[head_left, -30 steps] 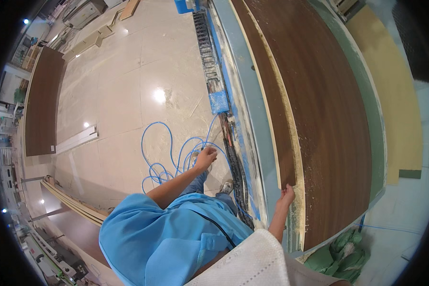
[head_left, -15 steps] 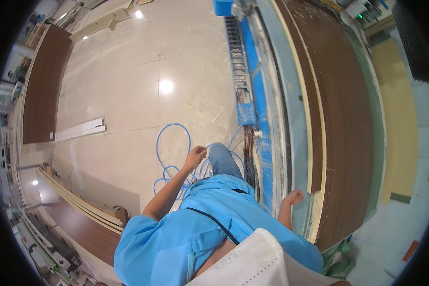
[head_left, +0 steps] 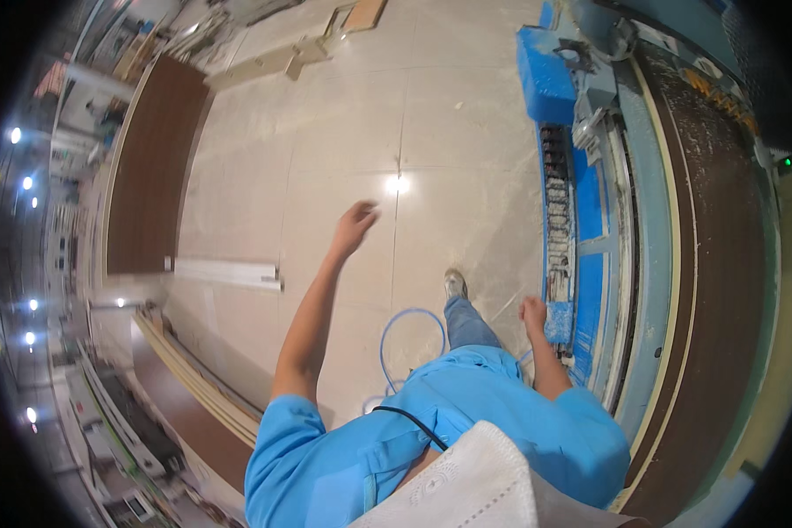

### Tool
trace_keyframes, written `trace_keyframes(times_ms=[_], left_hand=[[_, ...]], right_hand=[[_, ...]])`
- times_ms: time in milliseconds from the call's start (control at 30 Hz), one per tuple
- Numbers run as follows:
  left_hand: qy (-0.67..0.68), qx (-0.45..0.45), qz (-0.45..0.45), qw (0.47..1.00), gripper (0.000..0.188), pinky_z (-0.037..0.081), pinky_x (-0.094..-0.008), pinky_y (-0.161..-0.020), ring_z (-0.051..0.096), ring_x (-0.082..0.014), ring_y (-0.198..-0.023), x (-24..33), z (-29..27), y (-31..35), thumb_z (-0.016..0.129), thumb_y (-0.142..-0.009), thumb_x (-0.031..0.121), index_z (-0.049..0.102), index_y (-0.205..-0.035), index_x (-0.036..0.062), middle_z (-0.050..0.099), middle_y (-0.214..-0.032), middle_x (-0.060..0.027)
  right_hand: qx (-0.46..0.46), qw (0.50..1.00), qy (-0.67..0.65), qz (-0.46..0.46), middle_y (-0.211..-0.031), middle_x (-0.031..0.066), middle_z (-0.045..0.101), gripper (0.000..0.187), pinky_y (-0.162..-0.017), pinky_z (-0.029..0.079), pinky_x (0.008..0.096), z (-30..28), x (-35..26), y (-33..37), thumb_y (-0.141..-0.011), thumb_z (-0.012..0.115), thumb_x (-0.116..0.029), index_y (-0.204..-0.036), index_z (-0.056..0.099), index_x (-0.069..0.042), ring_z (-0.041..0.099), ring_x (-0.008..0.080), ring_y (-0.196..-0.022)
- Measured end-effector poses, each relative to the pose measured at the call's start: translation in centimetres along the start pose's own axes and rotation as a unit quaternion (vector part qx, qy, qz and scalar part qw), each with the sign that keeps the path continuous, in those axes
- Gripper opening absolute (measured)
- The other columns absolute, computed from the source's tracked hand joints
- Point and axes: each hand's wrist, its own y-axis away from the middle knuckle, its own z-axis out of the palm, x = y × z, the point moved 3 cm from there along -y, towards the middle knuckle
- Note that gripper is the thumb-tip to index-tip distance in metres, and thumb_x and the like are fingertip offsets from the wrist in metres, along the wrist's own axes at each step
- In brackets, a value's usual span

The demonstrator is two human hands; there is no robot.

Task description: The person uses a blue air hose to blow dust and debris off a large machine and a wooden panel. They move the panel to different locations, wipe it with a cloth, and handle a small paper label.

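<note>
My left hand [head_left: 355, 229] is held out in front over the tiled floor, its fingers loosely bent and apart, with nothing visible in it. Lower and to the right, my right hand [head_left: 532, 313] is closed in a loose fist beside the blue machine's cable chain [head_left: 557, 207]; no object shows in it. Neither hand touches anything. Below them are my light-blue shirt and one leg in jeans, the shoe [head_left: 454, 283] forward on the floor.
Along the right runs a long machine bed [head_left: 651, 308] with brown panels [head_left: 722, 290]. A blue hose [head_left: 414, 310] loops on the floor near my leg. At left stand a brown board [head_left: 154, 176], white strips [head_left: 224, 273] and stacked panels [head_left: 194, 387].
I have stepped forward, and the view has shifted left along the machine. My left arm has reached farther out; my right hand has swung forward from beside the machine bed.
</note>
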Motion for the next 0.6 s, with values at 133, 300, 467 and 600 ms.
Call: trace_keyframes(times_ms=[133,300,467,600], left_hand=[[0.023,0.118,-0.163,0.979,0.032,0.054,-0.0308,-0.078,0.066,-0.0171,-0.089,-11.8,-11.7,-0.2,0.065,-0.092,0.020,0.065,-0.115,-0.0019,0.069,-0.099,-0.0112],[-0.051,0.127,-0.371,0.918,0.015,0.046,-0.0348,-0.058,0.057,-0.0172,-0.066,-22.9,-12.4,9.6,0.062,-0.082,0.015,0.065,-0.089,0.0027,0.064,-0.075,-0.0073],[-0.081,-0.143,-0.511,0.844,0.026,0.049,-0.0394,-0.068,0.062,-0.0241,-0.075,-26.1,-5.8,5.1,0.064,-0.084,0.024,0.067,-0.098,0.0026,0.067,-0.084,-0.0130],[-0.131,-0.226,-0.438,0.860,0.035,0.051,-0.0430,-0.076,0.065,-0.0297,-0.083,-27.1,-6.6,-12.2,0.066,-0.085,0.031,0.067,-0.105,0.0024,0.069,-0.091,-0.0176]], right_hand=[[-0.011,0.993,-0.113,-0.030,-0.085,0.0069,0.068,0.024,-0.056,0.054,0.0300,7.9,-16.6,-8.4,-0.089,0.063,-0.018,-0.107,0.065,-0.002,0.064,0.0158,-0.065],[-0.112,0.985,-0.028,-0.126,-0.082,0.0049,0.067,0.022,-0.058,0.053,0.0283,17.4,-35.8,-13.4,-0.092,0.061,-0.022,-0.101,0.067,-0.003,0.064,0.0137,-0.065],[-0.211,0.967,-0.028,-0.144,-0.078,0.0051,0.069,0.023,-0.059,0.054,0.0293,26.1,-44.6,-20.9,-0.091,0.062,-0.024,-0.096,0.067,-0.002,0.065,0.0146,-0.063],[-0.181,0.983,0.014,-0.040,-0.076,0.0049,0.068,0.023,-0.059,0.053,0.0290,30.8,-45.1,-26.6,-0.090,0.063,-0.024,-0.092,0.068,-0.002,0.065,0.0142,-0.064]])
